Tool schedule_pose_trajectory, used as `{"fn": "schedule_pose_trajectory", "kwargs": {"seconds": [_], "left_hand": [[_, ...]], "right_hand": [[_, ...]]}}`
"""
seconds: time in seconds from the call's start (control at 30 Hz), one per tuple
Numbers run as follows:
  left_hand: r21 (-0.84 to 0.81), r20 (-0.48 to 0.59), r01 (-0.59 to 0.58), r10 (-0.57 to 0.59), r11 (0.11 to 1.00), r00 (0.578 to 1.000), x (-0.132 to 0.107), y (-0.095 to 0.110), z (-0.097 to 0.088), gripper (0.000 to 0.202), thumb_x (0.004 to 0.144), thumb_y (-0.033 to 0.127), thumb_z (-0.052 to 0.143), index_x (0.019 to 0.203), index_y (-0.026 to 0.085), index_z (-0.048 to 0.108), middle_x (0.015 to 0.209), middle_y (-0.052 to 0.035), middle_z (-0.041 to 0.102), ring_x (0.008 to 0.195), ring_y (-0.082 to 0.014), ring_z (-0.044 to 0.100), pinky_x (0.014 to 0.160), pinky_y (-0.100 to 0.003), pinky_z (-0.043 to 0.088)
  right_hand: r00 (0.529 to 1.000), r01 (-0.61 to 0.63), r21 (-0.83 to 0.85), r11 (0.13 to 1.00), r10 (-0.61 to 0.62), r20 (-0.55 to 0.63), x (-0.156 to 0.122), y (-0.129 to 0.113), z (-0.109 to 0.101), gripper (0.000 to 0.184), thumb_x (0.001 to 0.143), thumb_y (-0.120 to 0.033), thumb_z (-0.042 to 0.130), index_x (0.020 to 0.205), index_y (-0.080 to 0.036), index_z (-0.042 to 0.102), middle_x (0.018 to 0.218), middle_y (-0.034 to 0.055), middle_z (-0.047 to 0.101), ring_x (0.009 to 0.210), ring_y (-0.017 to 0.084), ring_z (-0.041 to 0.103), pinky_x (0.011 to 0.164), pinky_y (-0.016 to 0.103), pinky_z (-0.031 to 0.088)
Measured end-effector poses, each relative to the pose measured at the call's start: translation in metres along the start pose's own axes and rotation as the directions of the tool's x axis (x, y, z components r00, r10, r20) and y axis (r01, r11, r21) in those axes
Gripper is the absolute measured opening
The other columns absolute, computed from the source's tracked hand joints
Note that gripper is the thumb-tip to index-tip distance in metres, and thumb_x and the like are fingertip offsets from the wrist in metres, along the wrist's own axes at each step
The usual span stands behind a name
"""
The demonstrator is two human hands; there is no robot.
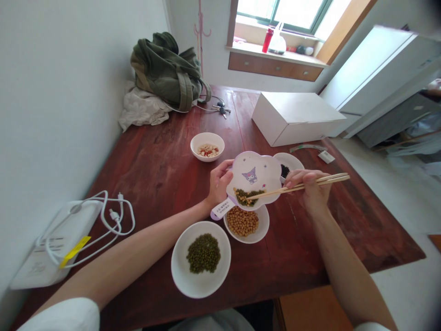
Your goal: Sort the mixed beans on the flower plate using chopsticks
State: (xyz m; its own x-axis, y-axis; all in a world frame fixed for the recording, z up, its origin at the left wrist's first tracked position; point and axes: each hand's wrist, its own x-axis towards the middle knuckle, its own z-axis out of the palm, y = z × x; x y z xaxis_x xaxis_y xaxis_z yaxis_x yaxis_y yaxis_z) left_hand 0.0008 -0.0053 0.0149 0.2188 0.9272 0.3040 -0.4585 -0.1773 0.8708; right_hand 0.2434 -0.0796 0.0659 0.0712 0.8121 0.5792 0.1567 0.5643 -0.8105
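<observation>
A worn red-brown wooden table (144, 193) stands in the corner of a white-walled room below a window, with an olive-green bag (165, 73) and a white cardboard box (296, 117) at its far end. Nearest the person, a large white bowl (182, 276) holds mung beans (203, 253), and a smaller bowl (263, 225) holds yellow soybeans (242, 221). The left hand (217, 184) grips the edge of a flower-shaped white plate (255, 172), held tilted above the soybeans. The right hand (308, 186) pinches wooden chopsticks (296, 187), their tips at a small heap of mixed green and yellow beans (248, 196) on the plate.
</observation>
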Motion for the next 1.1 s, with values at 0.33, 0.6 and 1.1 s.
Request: {"fn": "schedule_pose_trajectory", "kwargs": {"seconds": [0.33, 0.6, 1.1], "left_hand": [[-0.015, -0.012, 0.001, -0.002, 1.0, 1.0, -0.0001, -0.0001, 0.0005, 0.059, 0.08, 0.065, 0.075, 0.106, 0.012, 0.078, 0.083, -0.0052, 0.071, 0.066, -0.0128, 0.054, 0.059, -0.022, 0.043], [0.028, -0.021, 0.012, -0.012, 1.0, 1.0, 0.0003, 0.0017, 0.001, 0.059, 0.08, 0.065, 0.073, 0.105, 0.012, 0.077, 0.086, -0.0068, 0.072, 0.068, -0.0144, 0.054, 0.062, -0.025, 0.045], [0.016, -0.015, 0.029, -0.029, 0.999, 0.999, 0.0004, 0.0054, 0.0021, 0.062, 0.076, 0.068, 0.075, 0.103, 0.013, 0.077, 0.077, -0.004, 0.07, 0.063, -0.0127, 0.05, 0.058, -0.024, 0.04]], "right_hand": [[0.999, -0.02, 0.102, 0.995, 0.023, -0.024, 0.0005, -0.0037, 0.0056, 0.057, 0.101, -0.059, 0.065, 0.064, -0.017, 0.076, 0.052, 0.0077, 0.059, 0.046, 0.016, 0.055, 0.042, 0.028, 0.039], [0.999, 0.009, 0.1, 0.995, -0.004, -0.049, 0.0029, -0.0028, 0.0031, 0.054, 0.1, -0.056, 0.067, 0.063, -0.018, 0.076, 0.055, 0.0074, 0.062, 0.049, 0.018, 0.059, 0.045, 0.031, 0.043], [0.999, -0.044, 0.081, 0.996, 0.043, 0.017, 0.0016, -0.0025, 0.0028, 0.056, 0.1, -0.058, 0.065, 0.066, -0.017, 0.078, 0.057, 0.0103, 0.065, 0.049, 0.019, 0.059, 0.043, 0.031, 0.043]]}}
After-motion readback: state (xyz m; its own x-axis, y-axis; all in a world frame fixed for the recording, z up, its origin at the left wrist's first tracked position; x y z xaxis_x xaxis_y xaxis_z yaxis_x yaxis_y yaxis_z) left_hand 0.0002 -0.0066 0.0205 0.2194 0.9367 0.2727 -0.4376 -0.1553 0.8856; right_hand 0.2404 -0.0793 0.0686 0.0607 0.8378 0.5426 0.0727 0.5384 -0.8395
